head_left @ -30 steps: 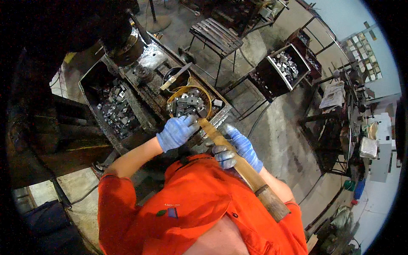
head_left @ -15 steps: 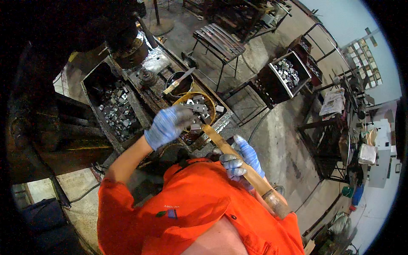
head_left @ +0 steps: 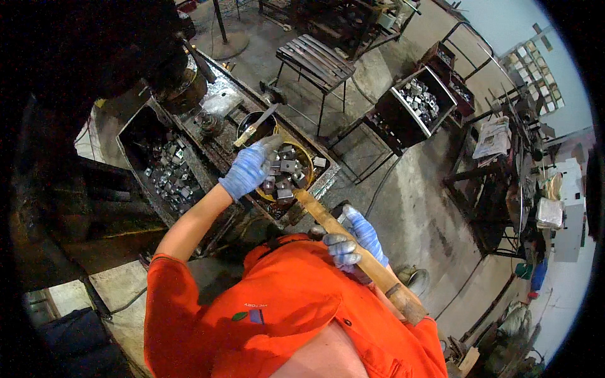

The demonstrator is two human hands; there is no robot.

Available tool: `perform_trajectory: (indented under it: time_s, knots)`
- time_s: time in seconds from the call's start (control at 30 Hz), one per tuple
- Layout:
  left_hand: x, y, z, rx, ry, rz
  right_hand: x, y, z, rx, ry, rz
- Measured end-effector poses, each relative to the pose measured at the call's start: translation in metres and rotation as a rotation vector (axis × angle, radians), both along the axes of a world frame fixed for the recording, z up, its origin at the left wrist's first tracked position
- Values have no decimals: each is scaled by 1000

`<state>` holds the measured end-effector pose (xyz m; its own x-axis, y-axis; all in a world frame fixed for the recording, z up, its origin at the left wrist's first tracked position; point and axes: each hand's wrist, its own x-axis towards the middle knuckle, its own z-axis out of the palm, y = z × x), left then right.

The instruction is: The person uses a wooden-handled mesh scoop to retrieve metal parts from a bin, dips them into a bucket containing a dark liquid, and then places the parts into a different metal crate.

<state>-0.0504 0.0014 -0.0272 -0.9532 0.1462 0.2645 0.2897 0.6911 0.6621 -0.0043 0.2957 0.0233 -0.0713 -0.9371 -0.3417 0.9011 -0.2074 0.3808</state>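
Left hand point(head_left: 247, 170), in a blue glove: fingers extended over the left rim of a yellow-rimmed container point(head_left: 311, 165); whether they grasp anything cannot be told. Right hand point(head_left: 365, 232), likewise gloved: clenched around a long tan bar point(head_left: 321, 213). The bar slants from the container's near rim, back through the right hand, toward the person's body; contact at the rim cannot be confirmed. Metal blocks point(head_left: 288, 167) lie heaped in the container, just right of the left fingers. The container stands on a grimy surface point(head_left: 326, 172). Just beyond the left fingertips, a flat-bladed tool point(head_left: 268, 114) lies across a dark pot. Left of the left hand: a bin point(head_left: 137, 129) holding further blocks.
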Motion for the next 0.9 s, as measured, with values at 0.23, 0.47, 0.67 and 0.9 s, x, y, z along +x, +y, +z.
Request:
perform_trajectory:
  time_s: [0.23,0.47,0.67,0.9]
  knots:
    - [-18,1,38,-328,-56,-110,0,2,-9,-66,-11,20]
    - [-88,72,62,-542,-107,-310,2,3,-9,8,-20,16]
    - [-127,133,19,-1152,-415,-544,5,4,-17,0,27,-3]
    - [-136,139,-39,-1286,-293,-687,8,3,-27,-34,14,-23]
